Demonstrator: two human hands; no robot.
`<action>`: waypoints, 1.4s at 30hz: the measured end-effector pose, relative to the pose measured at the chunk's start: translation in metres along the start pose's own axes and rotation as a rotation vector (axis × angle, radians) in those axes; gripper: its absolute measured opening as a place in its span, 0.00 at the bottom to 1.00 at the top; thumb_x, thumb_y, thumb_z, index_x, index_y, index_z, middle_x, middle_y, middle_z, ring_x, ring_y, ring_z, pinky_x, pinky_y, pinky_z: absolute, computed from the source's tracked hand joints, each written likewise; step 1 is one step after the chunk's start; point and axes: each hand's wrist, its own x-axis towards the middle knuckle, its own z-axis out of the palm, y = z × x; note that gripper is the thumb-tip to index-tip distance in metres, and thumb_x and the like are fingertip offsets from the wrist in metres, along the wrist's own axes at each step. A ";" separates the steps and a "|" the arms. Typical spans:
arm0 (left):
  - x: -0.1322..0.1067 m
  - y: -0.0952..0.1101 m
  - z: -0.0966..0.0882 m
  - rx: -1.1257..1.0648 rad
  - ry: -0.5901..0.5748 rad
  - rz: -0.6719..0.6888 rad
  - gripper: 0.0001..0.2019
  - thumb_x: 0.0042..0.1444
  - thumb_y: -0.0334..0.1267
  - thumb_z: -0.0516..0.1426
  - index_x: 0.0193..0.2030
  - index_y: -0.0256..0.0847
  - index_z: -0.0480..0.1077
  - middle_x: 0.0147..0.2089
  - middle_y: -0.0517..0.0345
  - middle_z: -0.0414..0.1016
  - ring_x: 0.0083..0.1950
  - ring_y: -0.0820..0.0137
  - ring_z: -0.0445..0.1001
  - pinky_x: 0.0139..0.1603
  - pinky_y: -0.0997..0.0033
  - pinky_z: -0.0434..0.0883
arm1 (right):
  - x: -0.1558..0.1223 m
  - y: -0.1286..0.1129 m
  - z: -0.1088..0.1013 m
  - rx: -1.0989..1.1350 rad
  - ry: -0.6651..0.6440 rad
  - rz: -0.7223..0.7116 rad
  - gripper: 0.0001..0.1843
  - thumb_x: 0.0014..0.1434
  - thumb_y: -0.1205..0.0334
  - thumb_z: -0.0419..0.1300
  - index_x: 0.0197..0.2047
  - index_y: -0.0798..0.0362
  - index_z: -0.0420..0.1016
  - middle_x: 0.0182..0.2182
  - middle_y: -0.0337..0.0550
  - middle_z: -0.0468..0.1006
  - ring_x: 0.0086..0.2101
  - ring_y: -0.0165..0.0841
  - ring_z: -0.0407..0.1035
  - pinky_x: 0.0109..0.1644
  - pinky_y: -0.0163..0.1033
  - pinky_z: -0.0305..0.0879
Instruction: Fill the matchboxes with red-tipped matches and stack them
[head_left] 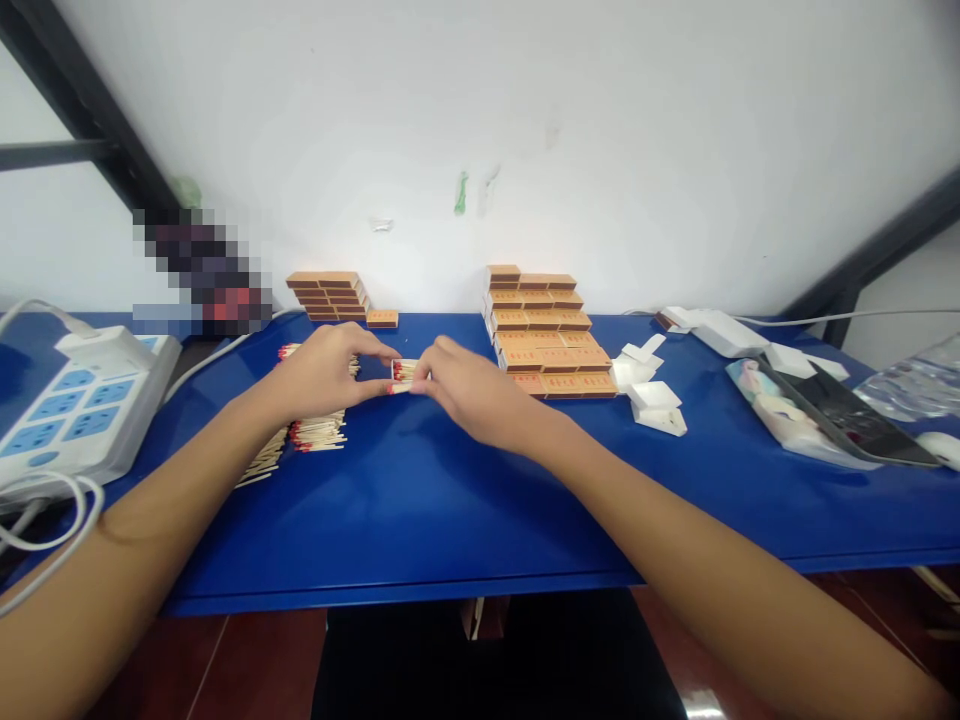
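Between my two hands is a small white matchbox tray [406, 384] holding red-tipped matches [403, 371]. My left hand [330, 368] grips its left end between thumb and fingers. The fingers of my right hand [469, 385] close on its right end. Loose matches [319, 432] lie in piles beside and partly under my left hand, some hidden by it. To the right of my right hand rises a stepped stack of orange matchboxes [551, 345]. A smaller stack of matchboxes [328, 293] stands behind my left hand, with a single matchbox [382, 318] beside it.
White folded paper pieces [649, 385] lie right of the big stack. Farther right are a phone [840, 410], clear plastic [919, 375] and white boxes [724, 332]. A power strip [82, 400] with cables sits at the left of the blue table [420, 540]. A white wall [600, 130] closes the back.
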 end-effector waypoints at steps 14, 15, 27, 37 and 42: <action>-0.002 0.009 0.002 -0.170 0.004 0.010 0.21 0.58 0.59 0.71 0.50 0.48 0.89 0.50 0.50 0.90 0.51 0.55 0.85 0.54 0.57 0.81 | 0.006 0.017 -0.004 -0.021 0.072 0.086 0.07 0.78 0.64 0.57 0.48 0.54 0.76 0.47 0.47 0.72 0.43 0.36 0.68 0.48 0.41 0.61; -0.002 0.010 0.002 -0.167 0.006 0.007 0.21 0.58 0.59 0.72 0.50 0.48 0.89 0.50 0.50 0.90 0.51 0.55 0.85 0.54 0.57 0.81 | 0.006 0.017 -0.004 -0.008 0.068 0.090 0.07 0.78 0.64 0.57 0.47 0.54 0.76 0.47 0.46 0.72 0.42 0.36 0.68 0.49 0.41 0.62; -0.002 0.007 0.004 -0.144 -0.011 0.025 0.21 0.57 0.58 0.72 0.51 0.49 0.89 0.49 0.50 0.89 0.49 0.54 0.85 0.50 0.56 0.80 | 0.004 0.019 -0.005 0.005 0.086 0.087 0.04 0.74 0.64 0.59 0.45 0.53 0.76 0.44 0.44 0.73 0.41 0.35 0.68 0.48 0.42 0.62; -0.004 0.005 0.007 -0.177 -0.101 0.044 0.20 0.58 0.57 0.72 0.54 0.52 0.89 0.51 0.53 0.89 0.51 0.56 0.84 0.52 0.59 0.80 | 0.002 0.022 -0.001 0.056 0.093 0.069 0.05 0.73 0.61 0.63 0.47 0.53 0.76 0.45 0.44 0.74 0.43 0.35 0.70 0.49 0.41 0.62; -0.004 0.004 0.007 -0.135 -0.147 0.017 0.21 0.58 0.59 0.72 0.53 0.52 0.88 0.51 0.54 0.88 0.49 0.57 0.83 0.52 0.59 0.78 | -0.001 0.017 0.000 0.094 0.045 0.052 0.04 0.72 0.62 0.64 0.47 0.52 0.76 0.45 0.44 0.74 0.41 0.34 0.70 0.47 0.40 0.62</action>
